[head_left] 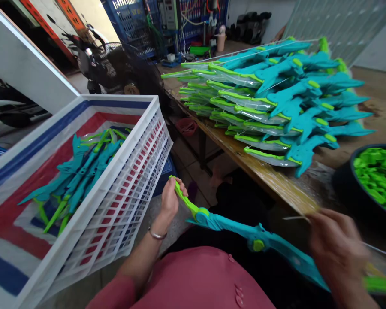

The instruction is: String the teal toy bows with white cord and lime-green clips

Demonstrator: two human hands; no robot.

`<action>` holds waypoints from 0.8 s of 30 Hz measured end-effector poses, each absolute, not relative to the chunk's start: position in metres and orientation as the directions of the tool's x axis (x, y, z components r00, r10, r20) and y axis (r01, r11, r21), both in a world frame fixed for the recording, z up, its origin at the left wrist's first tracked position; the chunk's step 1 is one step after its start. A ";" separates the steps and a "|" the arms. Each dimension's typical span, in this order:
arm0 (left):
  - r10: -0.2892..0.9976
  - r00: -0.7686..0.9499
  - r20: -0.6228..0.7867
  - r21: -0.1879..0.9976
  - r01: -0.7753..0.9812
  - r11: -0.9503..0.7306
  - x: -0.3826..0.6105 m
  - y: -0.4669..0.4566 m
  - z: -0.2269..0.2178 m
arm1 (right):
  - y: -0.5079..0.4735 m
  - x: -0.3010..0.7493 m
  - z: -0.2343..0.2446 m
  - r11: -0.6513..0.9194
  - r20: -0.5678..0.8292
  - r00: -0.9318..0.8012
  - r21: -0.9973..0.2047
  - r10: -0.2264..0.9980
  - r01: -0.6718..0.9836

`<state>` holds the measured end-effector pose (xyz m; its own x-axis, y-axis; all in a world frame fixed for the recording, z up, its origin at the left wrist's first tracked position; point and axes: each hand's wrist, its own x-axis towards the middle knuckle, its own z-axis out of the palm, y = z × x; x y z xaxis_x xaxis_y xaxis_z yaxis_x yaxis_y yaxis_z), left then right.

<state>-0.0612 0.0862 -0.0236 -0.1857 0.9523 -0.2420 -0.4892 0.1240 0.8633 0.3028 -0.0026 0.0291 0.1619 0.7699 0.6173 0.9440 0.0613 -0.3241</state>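
Observation:
A teal toy bow (228,223) with lime-green end limbs lies slantwise across my lap. My left hand (169,201) is closed around its green limb at the left end. My right hand (339,246), blurred by motion, is above the bow's other end. Between its pinched fingers runs a thin white string (294,218), and more of this string shows beyond the hand at the right edge. Part of the bow's right end is hidden behind that hand.
A stack of similar bows (276,103) covers much of the wooden table (244,159). Green plastic parts (378,176) fill a black tub (344,171) at right. At left, a white crate (141,141) with a striped lining holds several more bows (80,171). A motorbike (93,60) stands behind.

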 end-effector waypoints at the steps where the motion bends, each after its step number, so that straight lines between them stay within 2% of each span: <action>1: 0.960 -0.166 -0.224 0.861 -0.496 0.115 -0.052 0.080 -0.014 | 0.005 0.281 0.032 0.210 0.599 0.028 -0.323 0.800 0.923; 3: 0.974 -0.133 -0.181 0.858 -0.506 0.090 -0.035 0.067 0.003 | 0.021 0.233 0.046 0.452 0.615 -0.161 -0.352 0.772 0.820; 5: 0.988 -0.094 -0.126 0.853 -0.518 0.059 -0.022 0.054 0.016 | 0.035 0.187 0.064 0.587 0.627 -0.231 -0.448 0.744 0.674; 8: 0.998 -0.063 -0.002 0.836 -0.548 -0.033 -0.017 0.039 0.031 | 0.044 0.140 0.089 0.648 0.622 -0.236 -0.601 0.747 0.467; 10: 0.994 -0.063 0.088 0.810 -0.576 -0.108 -0.020 0.034 0.039 | 0.043 0.125 0.097 0.653 0.603 -0.257 -0.657 0.755 0.377; 13: 0.984 -0.042 0.175 0.772 -0.614 -0.164 -0.028 0.032 0.044 | 0.037 0.116 0.099 0.657 0.593 -0.283 -0.674 0.754 0.337; 18: 0.974 0.048 0.220 0.740 -0.660 -0.134 -0.032 0.027 0.042 | 0.031 0.108 0.095 0.688 0.607 -0.323 -0.646 0.726 0.330; 24: 0.976 0.087 0.198 0.751 -0.654 -0.094 -0.034 0.023 0.042 | 0.028 0.103 0.093 0.711 0.625 -0.339 -0.611 0.703 0.348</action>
